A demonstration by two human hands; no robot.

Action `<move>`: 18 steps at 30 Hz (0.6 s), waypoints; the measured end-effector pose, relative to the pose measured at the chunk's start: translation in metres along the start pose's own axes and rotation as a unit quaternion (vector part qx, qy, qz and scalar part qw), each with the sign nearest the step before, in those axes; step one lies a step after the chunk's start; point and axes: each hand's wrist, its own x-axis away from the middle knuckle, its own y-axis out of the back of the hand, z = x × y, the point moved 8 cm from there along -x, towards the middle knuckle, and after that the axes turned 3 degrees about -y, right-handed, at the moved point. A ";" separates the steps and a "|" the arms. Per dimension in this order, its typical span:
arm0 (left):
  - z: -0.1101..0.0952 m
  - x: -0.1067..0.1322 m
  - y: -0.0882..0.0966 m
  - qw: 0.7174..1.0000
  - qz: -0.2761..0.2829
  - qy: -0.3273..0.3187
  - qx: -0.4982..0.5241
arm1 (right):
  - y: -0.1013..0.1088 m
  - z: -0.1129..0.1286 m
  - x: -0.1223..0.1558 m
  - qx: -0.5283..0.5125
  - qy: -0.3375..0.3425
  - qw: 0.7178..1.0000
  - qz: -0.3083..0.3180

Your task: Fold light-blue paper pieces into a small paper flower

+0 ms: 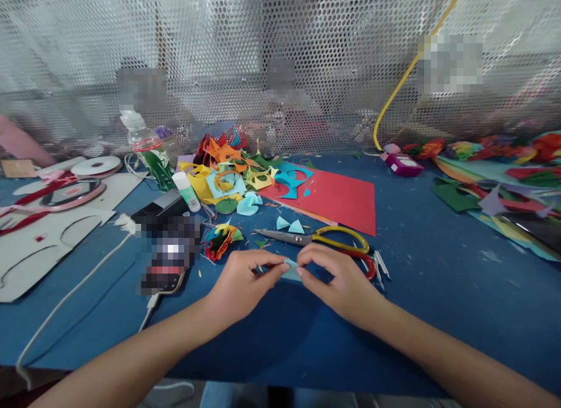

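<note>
Between both hands is a small piece of light blue paper [291, 272], held above the blue table. My left hand [245, 279] pinches its left side with thumb and forefinger. At its right side, my right hand [339, 282] grips it the same way. Just beyond the hands lie scissors [302, 238] with one yellow and one red handle loop, partly hidden by my right hand. Two small light blue folded paper pieces [289, 224] rest behind the blades. A multicoloured bundle of folded paper [222, 241] sits beyond my left hand.
Paper scraps [236, 168] are heaped at the back beside red sheets [342, 197]. A glue stick [186, 192], a bottle [151, 154] and a phone [173, 256] with a white cable [83, 297] stand or lie left. More coloured paper [456, 194] lies right. A perforated metal screen [307, 51] rises behind.
</note>
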 end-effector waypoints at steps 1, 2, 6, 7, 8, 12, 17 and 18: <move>0.000 0.000 0.000 1.000 0.000 0.001 -0.002 | 0.001 0.000 0.000 0.001 0.005 1.000 -0.006; 0.000 0.001 0.000 1.000 -0.002 0.001 -0.003 | 0.002 0.001 -0.001 0.003 0.009 1.000 -0.010; 0.001 0.001 0.002 1.000 -0.017 0.002 0.000 | 0.003 0.003 -0.001 0.009 0.020 1.000 -0.018; 0.001 0.000 0.003 1.000 -0.021 -0.001 0.004 | 0.003 0.004 -0.001 0.006 0.021 1.000 -0.018; 0.002 0.000 0.003 1.000 -0.024 -0.005 0.010 | 0.003 0.004 -0.001 0.003 0.022 1.000 -0.016; 0.002 0.000 0.003 0.999 -0.038 -0.013 0.036 | 0.001 0.006 0.001 -0.013 0.022 1.000 -0.004; -0.006 0.004 0.005 0.997 -0.048 -0.063 -0.016 | -0.002 0.009 0.003 -0.015 0.021 1.000 0.009; -0.011 0.004 0.003 0.994 -0.039 -0.092 -0.033 | -0.002 0.009 0.003 -0.013 0.021 1.000 0.012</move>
